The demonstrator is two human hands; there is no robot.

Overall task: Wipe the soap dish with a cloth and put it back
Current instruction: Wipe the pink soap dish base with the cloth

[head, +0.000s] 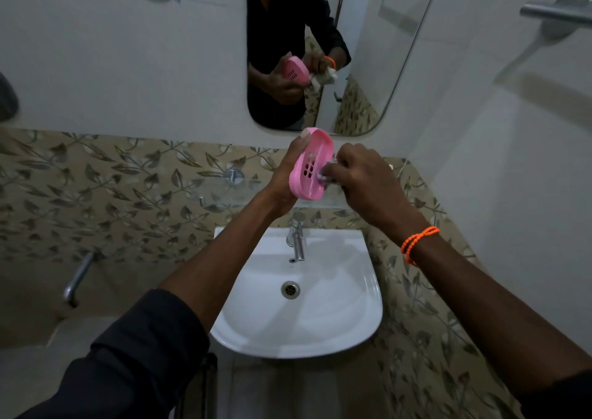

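Pink oval soap dish (312, 165), smooth moulded plastic with a raised rim and a small grid of drain slots at its centre, held tilted on edge in the air above the sink (336, 306) and in front of the lower edge of the mirror (368, 50). The left hand (290, 175) grips it from behind, thumb over the upper rim and fingers clasped round the back. The right hand (365, 178) is clenched on a small pale cloth (326, 172), pressed against the dish's inner face near the lower right rim.

Most of the cloth is hidden inside the right fist; only a crumpled, blurred corner shows, and its weave cannot be made out. The back of the dish and the left fingertips are concealed, though the mirror reflects the slotted underside and a bunched end of the cloth.

An orange beaded band (416, 242) circles the right wrist; a dark sleeve (128, 354) covers the left forearm. The sink is white glazed ceramic, rounded, with a metal drain (290, 289) and a chrome tap (298, 242). Behind it run beige tiles (112, 194) with a leaf pattern; plain white tiles lie above. A metal rail (557, 12) is cut off at the right edge.
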